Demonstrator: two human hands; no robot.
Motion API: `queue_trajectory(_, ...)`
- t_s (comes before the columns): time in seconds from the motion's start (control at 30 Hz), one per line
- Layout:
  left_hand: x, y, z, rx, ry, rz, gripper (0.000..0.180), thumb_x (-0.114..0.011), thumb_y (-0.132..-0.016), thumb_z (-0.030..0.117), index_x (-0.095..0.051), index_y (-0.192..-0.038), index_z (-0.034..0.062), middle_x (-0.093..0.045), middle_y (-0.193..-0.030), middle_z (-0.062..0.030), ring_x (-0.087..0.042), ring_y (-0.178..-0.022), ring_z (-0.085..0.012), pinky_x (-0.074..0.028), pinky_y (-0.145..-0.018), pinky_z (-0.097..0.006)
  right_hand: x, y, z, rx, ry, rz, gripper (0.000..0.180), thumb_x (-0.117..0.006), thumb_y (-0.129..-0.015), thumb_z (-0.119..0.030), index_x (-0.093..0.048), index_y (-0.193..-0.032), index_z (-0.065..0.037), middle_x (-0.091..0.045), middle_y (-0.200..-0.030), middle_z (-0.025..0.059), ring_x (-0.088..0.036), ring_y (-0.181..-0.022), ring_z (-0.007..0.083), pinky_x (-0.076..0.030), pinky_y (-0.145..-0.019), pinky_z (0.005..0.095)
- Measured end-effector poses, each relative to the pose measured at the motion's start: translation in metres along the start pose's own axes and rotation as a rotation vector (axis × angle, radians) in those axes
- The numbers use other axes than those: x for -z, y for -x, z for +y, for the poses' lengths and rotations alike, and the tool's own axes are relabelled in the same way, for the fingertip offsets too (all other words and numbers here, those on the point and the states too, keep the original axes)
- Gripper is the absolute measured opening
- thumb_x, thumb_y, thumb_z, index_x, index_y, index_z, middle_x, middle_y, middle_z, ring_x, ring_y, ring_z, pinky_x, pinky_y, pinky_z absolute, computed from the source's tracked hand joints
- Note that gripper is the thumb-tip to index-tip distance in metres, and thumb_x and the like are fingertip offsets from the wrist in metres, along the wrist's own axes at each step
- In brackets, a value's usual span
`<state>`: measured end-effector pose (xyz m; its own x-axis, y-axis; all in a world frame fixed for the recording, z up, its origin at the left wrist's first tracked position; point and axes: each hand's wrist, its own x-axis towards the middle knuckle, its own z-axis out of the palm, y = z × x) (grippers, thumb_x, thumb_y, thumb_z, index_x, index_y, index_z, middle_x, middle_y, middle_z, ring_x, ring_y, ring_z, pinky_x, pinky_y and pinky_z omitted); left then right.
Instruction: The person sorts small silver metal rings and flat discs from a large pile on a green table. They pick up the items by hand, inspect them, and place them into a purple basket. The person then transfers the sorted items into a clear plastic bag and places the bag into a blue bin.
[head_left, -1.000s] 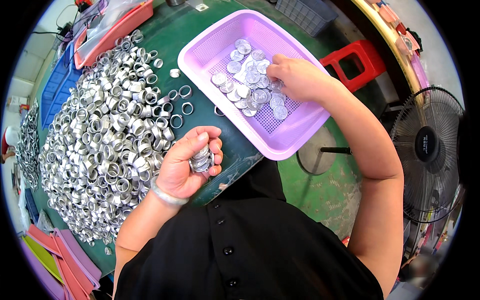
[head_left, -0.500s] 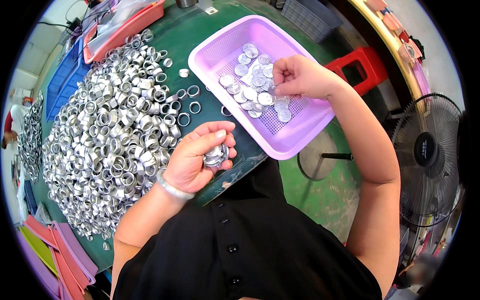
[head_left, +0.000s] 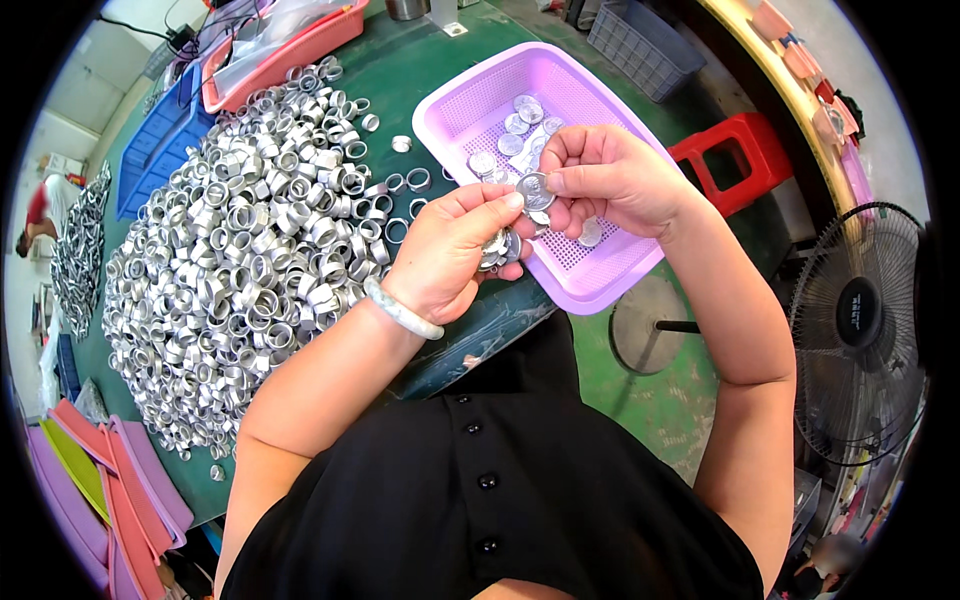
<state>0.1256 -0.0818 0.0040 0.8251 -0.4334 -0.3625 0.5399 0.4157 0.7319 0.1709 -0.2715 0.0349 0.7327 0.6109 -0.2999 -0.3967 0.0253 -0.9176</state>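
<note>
Over the near side of a lilac perforated plastic basket (head_left: pixel 590 297), my two hands meet. My left hand (head_left: pixel 440 255), with a pale bangle (head_left: pixel 402 308) at its wrist, is closed around several silver metal discs (head_left: pixel 497 250). Its thumb tip touches the left edge of one upright coin-like disc (head_left: pixel 537 192). From the other side, my right hand (head_left: pixel 620 180) pinches that disc between thumb and fingers. More loose discs (head_left: pixel 483 162) lie in the basket, partly hidden under my hands.
A large heap of silver metal rings (head_left: pixel 250 250) covers the green table (head_left: pixel 440 60) on the left. Behind it stand a blue bin (head_left: pixel 150 160) and a pink tray (head_left: pixel 290 60). A red stool (head_left: pixel 750 165), a grey crate (head_left: pixel 645 50) and a fan (head_left: pixel 858 310) are on the right.
My left hand has moved up and right to the basket with its discs. My right hand has risen from the discs in the basket to meet it, a disc now between them.
</note>
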Motion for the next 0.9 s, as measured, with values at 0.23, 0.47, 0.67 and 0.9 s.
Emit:
queue_trajectory(0.23,0.003,-0.004,-0.004,0.006,-0.011,-0.014,0.016,-0.048,-0.087,0.020,-0.053,-0.093,0.0059,-0.058,-0.076,-0.0030,-0.055,-0.064,-0.0127,-0.045,-0.052,-0.023,-0.001,0.003,0.003,0.028,-0.035,-0.004,0.010,-0.055,-0.080,-0.009,-0.053,-0.084,0.000,-0.059,-0.069,0.0071,-0.059,-0.061,0.0119,-0.050,-0.058,0.0228)
queue_trajectory(0.47,0.003,-0.001,-0.003,0.153,0.186,-0.184,0.016,-0.043,-0.089,0.019,-0.052,-0.093,0.0059,-0.055,-0.076,-0.0026,-0.056,-0.065,-0.0153,-0.048,-0.052,-0.025,-0.013,0.003,0.004,0.136,0.147,-0.009,0.011,-0.057,-0.079,-0.009,-0.055,-0.085,0.000,-0.057,-0.070,0.0030,-0.051,-0.061,0.0076,-0.041,-0.054,0.0194)
queue_trajectory(0.67,0.003,0.002,-0.003,0.128,0.094,-0.120,0.026,-0.040,-0.090,0.025,-0.053,-0.094,0.0035,-0.057,-0.077,-0.0046,-0.057,-0.066,-0.0147,-0.048,-0.051,-0.024,-0.010,0.000,0.005,0.135,0.208,0.040,0.012,-0.058,-0.079,-0.013,-0.056,-0.078,-0.001,-0.055,-0.065,0.0012,-0.049,-0.056,0.0068,-0.038,-0.050,0.0187)
queue_trajectory(0.9,0.003,0.007,0.000,0.048,-0.019,-0.084,0.026,-0.042,-0.090,0.026,-0.054,-0.091,0.0029,-0.058,-0.075,-0.0054,-0.057,-0.065,-0.0149,-0.048,-0.050,-0.024,-0.010,0.002,0.006,0.013,0.172,0.097,0.014,-0.056,-0.080,-0.014,-0.056,-0.077,-0.001,-0.054,-0.060,0.0020,-0.048,-0.047,0.0065,-0.039,-0.043,0.0180)
